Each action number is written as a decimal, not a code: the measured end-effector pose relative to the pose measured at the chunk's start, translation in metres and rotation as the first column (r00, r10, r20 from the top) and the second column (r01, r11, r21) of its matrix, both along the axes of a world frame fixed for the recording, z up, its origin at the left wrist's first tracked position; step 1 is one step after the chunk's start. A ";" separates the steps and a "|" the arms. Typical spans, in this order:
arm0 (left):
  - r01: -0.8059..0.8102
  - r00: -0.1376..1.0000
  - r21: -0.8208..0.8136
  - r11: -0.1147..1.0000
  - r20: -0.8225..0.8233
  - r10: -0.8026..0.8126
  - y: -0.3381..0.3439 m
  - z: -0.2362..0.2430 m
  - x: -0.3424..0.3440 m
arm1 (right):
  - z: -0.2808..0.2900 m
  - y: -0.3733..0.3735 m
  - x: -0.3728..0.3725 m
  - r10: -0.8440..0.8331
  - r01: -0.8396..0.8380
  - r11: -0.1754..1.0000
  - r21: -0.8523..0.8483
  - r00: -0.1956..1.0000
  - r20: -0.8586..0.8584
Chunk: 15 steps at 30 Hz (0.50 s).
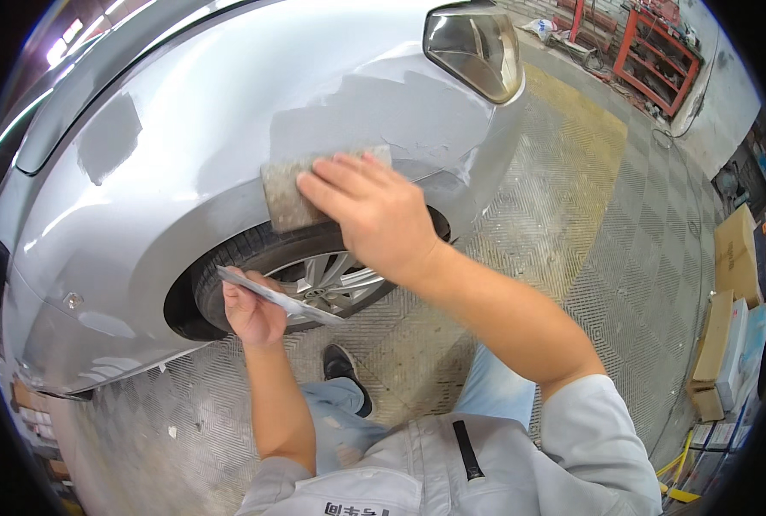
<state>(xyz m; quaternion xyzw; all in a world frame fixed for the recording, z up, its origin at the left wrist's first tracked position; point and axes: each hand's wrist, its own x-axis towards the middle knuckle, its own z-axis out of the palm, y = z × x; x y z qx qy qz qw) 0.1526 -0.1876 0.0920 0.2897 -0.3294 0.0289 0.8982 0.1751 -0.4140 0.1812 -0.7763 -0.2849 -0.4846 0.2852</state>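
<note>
My right hand (379,211) holds a flat grey-brown rectangular putty spreader (287,199), fingers laid over its face. The spreader lies against the silver car fender (220,95), just above the wheel arch. A duller grey putty layer (357,107) covers the fender above and around it. Lower down, in front of the wheel (267,249), my left hand (252,311) grips a thin flat putty board (290,304) by its left end. The board is tilted nearly edge-on, so most of its upper face is hidden.
A headlight (471,52) sits at the fender's front end. Another grey patch (112,138) marks the panel at left. Patterned floor tiles (641,284) extend to the right. Cardboard boxes (716,344) stand along the right side, and a red metal rack (655,64) stands farther back.
</note>
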 end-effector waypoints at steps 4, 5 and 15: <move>-0.176 0.981 0.000 0.984 -0.081 0.175 -0.004 0.008 0.000 | -0.010 -0.016 -0.023 0.152 -0.124 0.982 0.144 0.967 -0.204; -0.194 0.977 0.112 0.975 -0.062 0.202 -0.009 0.011 0.000 | -0.009 -0.029 -0.027 0.264 -0.173 0.936 0.307 0.922 -0.283; -0.348 0.891 0.174 0.921 -0.243 0.383 -0.064 0.014 -0.006 | -0.013 -0.082 -0.048 0.355 -0.342 0.928 0.146 0.703 -0.617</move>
